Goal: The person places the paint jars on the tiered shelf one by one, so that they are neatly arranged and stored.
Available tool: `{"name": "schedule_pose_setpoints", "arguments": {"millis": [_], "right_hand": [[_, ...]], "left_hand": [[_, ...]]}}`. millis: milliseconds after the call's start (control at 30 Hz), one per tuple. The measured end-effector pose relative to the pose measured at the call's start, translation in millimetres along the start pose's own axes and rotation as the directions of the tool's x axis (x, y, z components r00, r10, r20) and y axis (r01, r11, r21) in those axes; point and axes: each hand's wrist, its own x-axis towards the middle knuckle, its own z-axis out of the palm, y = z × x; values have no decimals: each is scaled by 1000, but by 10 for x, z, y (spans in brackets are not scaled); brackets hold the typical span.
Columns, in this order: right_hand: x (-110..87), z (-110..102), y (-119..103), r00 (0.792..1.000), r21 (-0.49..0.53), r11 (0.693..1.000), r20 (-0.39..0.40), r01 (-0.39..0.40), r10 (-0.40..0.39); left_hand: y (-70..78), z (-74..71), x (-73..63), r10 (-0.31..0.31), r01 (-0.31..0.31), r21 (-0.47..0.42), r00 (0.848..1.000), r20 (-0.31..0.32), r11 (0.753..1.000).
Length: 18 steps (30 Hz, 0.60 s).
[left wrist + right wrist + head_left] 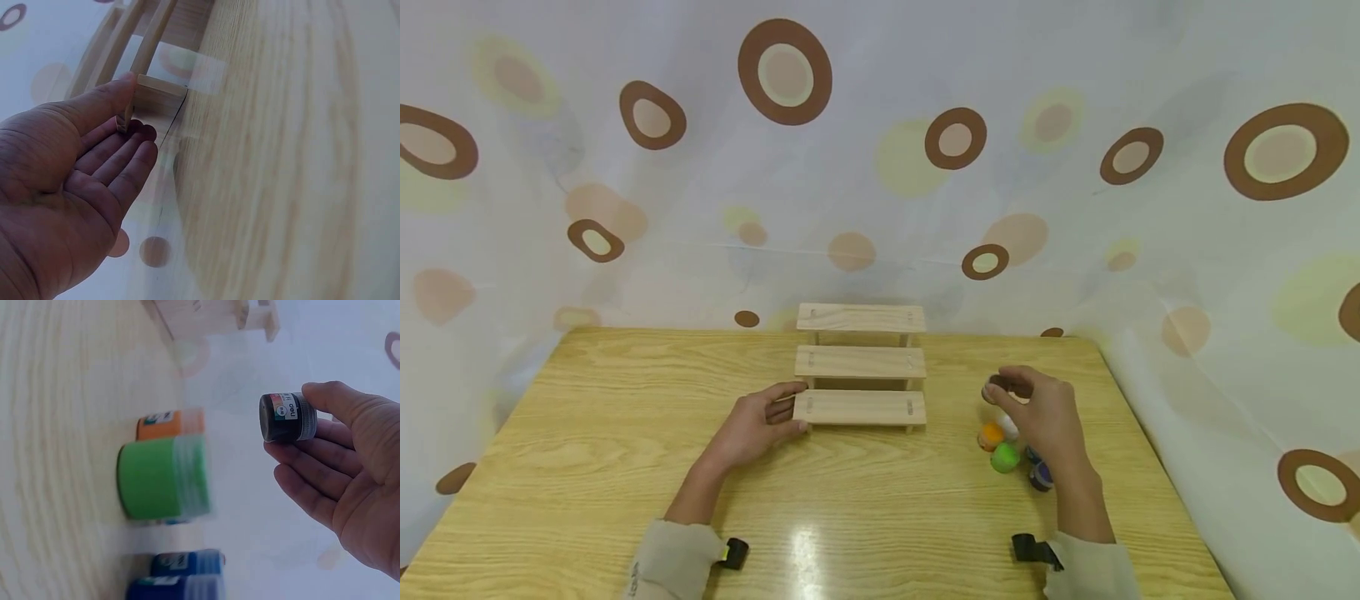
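Note:
A small wooden three-tier display stand (859,407) stands near the table's far edge. At its left end, my left hand (752,429) grips the lowest shelf, thumb at the front corner and fingers toward the back, as the left wrist view (81,181) shows up close. My right hand (1051,417) pinches a small black paint jar (281,419) by its clear lid, raised off the table. Below that hand are an orange jar (990,436), a green jar (1005,457), a white jar (1008,427) and dark blue jars (1041,476), partly hidden by the hand.
The wood-grain table (865,517) carries the stand and the jars. Behind and along the right side hangs a pale sheet (865,150) printed with brown and yellow circles. Black straps (1033,550) sit at both cuffs.

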Motion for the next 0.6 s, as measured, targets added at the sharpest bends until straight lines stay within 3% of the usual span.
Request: {"name": "schedule_pose_setpoints", "arguments": {"millis": [300,600], "right_hand": [[-22,-6,-354,998,28,999,40,43,-44],[-16,142,-615,994,54,997,95,48,-53]], "left_hand": [[-1,10,10,-5,5,2,1000,-5,1000],[-1,6,3,-12,13,7,1000,-5,1000]]}}
